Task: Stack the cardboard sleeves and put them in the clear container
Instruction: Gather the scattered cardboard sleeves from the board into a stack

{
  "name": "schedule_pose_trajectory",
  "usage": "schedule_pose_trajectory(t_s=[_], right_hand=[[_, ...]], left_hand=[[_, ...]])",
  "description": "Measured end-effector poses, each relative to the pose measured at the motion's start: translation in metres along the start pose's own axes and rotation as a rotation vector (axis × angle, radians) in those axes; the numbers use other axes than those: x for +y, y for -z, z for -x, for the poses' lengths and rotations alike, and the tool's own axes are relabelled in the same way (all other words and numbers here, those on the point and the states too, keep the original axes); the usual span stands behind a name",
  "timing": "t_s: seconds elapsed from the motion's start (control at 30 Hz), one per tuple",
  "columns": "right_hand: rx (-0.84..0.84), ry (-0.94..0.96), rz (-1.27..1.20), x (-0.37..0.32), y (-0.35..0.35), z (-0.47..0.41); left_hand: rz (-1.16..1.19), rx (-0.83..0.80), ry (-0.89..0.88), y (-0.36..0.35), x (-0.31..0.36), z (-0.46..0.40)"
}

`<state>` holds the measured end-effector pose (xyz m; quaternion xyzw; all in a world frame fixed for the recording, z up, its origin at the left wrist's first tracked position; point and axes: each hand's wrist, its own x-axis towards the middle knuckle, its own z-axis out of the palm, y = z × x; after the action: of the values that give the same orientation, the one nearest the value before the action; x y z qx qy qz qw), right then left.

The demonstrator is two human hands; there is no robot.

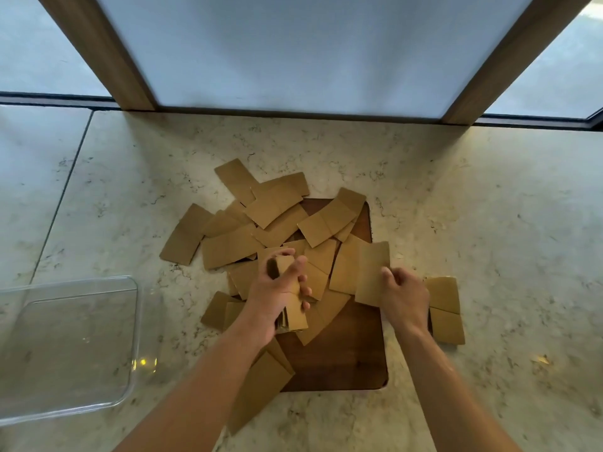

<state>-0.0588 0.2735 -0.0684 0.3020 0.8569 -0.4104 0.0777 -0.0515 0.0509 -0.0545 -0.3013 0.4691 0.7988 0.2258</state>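
Several flat brown cardboard sleeves lie scattered in a loose pile across a dark wooden board and the marble counter. My left hand is closed around a small stack of sleeves, held edge-up above the pile's near side. My right hand pinches a single sleeve by its lower right corner, lifted just off the board. The clear container sits at the left, with nothing inside.
Marble counter stretches around the board. More sleeves lie to the right of my right hand and under my left forearm. A window with wooden frame posts backs the counter.
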Motion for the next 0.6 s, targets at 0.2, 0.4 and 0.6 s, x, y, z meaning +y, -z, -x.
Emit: schedule_pose_trajectory(t_s=[0.2, 0.4, 0.6], right_hand=[[-0.552, 0.042, -0.077, -0.032, -0.020, 0.048], [-0.121, 0.103, 0.343, -0.058, -0.070, 0.026], [-0.082, 0.000, 0.268, -0.066, -0.075, 0.023]], left_hand=[[-0.367, -0.029, 0.006, -0.008, 0.001, -0.003], [-0.003, 0.028, -0.015, 0.032, 0.014, 0.007], [0.051, 0.076, -0.075, 0.042, 0.018, 0.008]])
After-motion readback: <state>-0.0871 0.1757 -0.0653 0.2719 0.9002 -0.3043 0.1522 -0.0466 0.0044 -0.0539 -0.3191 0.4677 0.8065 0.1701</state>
